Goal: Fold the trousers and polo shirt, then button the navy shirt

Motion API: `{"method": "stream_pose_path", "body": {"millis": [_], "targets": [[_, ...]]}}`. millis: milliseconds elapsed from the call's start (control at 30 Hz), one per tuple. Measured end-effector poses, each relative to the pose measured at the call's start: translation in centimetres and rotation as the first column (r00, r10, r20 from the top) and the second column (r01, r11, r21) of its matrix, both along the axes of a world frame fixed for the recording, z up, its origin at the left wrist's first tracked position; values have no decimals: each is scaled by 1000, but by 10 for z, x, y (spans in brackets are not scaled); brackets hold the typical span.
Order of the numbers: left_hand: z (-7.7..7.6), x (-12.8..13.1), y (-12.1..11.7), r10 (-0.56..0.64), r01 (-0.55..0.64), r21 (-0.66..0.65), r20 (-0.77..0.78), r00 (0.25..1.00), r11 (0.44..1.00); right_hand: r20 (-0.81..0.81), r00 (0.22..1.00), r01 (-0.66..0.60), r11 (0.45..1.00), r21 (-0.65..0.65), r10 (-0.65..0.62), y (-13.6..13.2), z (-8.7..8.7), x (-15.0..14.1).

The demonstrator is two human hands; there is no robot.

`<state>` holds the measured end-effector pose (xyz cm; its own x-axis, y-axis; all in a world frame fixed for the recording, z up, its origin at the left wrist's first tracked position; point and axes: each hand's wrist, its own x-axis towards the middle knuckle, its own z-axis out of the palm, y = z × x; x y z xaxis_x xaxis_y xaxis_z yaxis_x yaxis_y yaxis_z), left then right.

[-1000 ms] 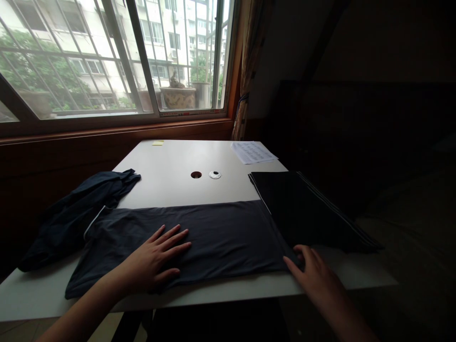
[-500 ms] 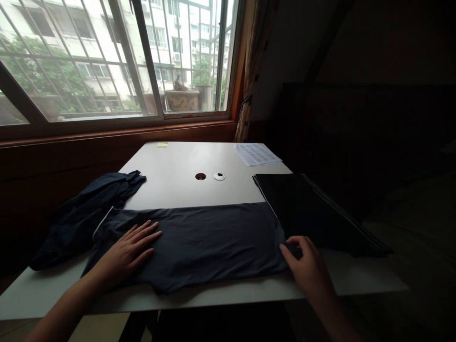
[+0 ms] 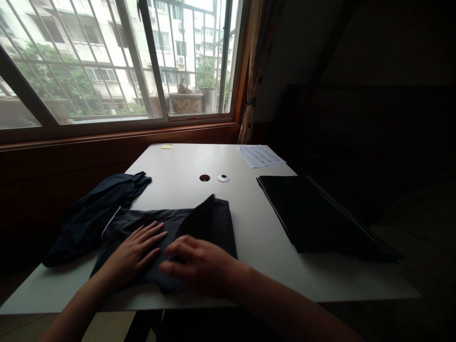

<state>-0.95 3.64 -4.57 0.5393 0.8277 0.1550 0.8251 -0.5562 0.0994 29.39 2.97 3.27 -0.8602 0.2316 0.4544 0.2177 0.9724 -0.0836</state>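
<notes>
A dark grey-blue garment (image 3: 142,216) with a white edge at its left end lies on the white table, partly folded over itself. My left hand (image 3: 137,251) rests flat on its left part, fingers spread. My right hand (image 3: 199,263) is closed on the garment's turned-over end and holds it just right of my left hand. The raised flap shows a darker inner side and stands up from the layer below. My right hand hides part of the fold and the cloth in its fingers. Whether the garment is a shirt or trousers, I cannot tell.
Another dark blue garment (image 3: 92,211) lies crumpled at the table's left. Folded black cloth with pale stripes (image 3: 317,213) lies on the right. Printed papers (image 3: 261,156), a yellow note (image 3: 166,147), a round hole (image 3: 204,178) and a white cap (image 3: 223,178) are farther back on the table (image 3: 185,161).
My right hand has carried the garment's right end leftward over its middle, baring the table beside the black cloth. My left hand stays flat on the garment. The view has shifted slightly.
</notes>
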Motion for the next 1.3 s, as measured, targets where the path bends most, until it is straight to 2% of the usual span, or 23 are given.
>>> {"method": "stream_pose_path", "body": {"millis": [33, 67, 133, 167, 233, 267, 333, 400, 433, 533, 633, 733, 833, 933, 1000, 1100, 1133, 1167, 1233, 1300], "targets": [[0, 0, 0, -1, 1, 1, 8, 1000, 1000, 41, 993, -108, 994, -9, 108, -5, -5, -8], [0, 0, 0, -3, 3, 4, 16, 1000, 1000, 55, 986, -156, 987, -30, 157, -9, -9, -12], [0, 0, 0, -5, 5, 4, 25, 1000, 1000, 39, 990, -136, 988, -80, 139, -12, -17, -10], [1, 0, 0, -5, 5, 2, 26, 1000, 1000, 23, 997, -68, 992, -109, 71, -10, -19, -4], [1, 0, 0, -2, 2, -4, 22, 1000, 1000, 14, 989, 144, 974, -175, -144, -4, -24, 14], [1, 0, 0, 0, 0, -6, 20, 1000, 1000, 29, 960, 278, 939, -204, -278, 1, -27, 24], [1, 0, 1, 6, -6, -9, 18, 1000, 1000, 92, 848, 528, 820, -223, -521, 10, -34, 45], [0, 1, 1, 12, -12, -12, 12, 1000, 1000, 153, 737, 676, 707, -209, -659, 17, -45, 62], [0, 1, 1, 12, -12, -14, 5, 1000, 1000, 169, 706, 707, 672, -221, -688, 20, -50, 68], [-1, 2, 2, 15, -15, -15, -16, 1000, 1000, 161, 703, 699, 632, -334, -692, 23, -63, 76], [-1, 0, 2, 15, -15, 0, -3, 1000, 1000, 125, 745, 627, 625, -465, -655, 23, -68, 75], [-3, 4, 2, 14, -14, 3, 2, 1000, 1000, 81, 763, 580, 623, -524, -641, 27, -68, 80], [-3, 24, 2, 14, -14, -11, -9, 1000, 1000, 40, 727, 612, 619, -492, -686, 40, -67, 99], [2, 63, 0, -44, 44, -33, -3, 999, 998, 15, 648, 711, 597, -371, -762, 57, -61, 136], [8, 95, -1, -114, 115, -44, 18, 993, 992, 9, 571, 802, 556, -217, -821, 66, -54, 164], [23, 134, 2, -211, 215, -39, 75, 975, 976, -11, 460, 888, 460, -1, -888, 66, -39, 196], [28, 144, 6, -224, 228, -41, 88, 971, 973, -20, 459, 888, 459, 21, -888, 62, -34, 201], [34, 152, 11, -222, 228, -46, 99, 970, 973, -26, 491, 871, 491, 9, -871, 56, -30, 202], [43, 162, 28, -180, 190, -72, 125, 976, 979, -2, 644, 761, 640, -103, -765, 42, -26, 198], [49, 170, 48, -107, 129, -130, 167, 980, 983, 53, 821, 560, 782, -273, -569, 26, -25, 188]]}}
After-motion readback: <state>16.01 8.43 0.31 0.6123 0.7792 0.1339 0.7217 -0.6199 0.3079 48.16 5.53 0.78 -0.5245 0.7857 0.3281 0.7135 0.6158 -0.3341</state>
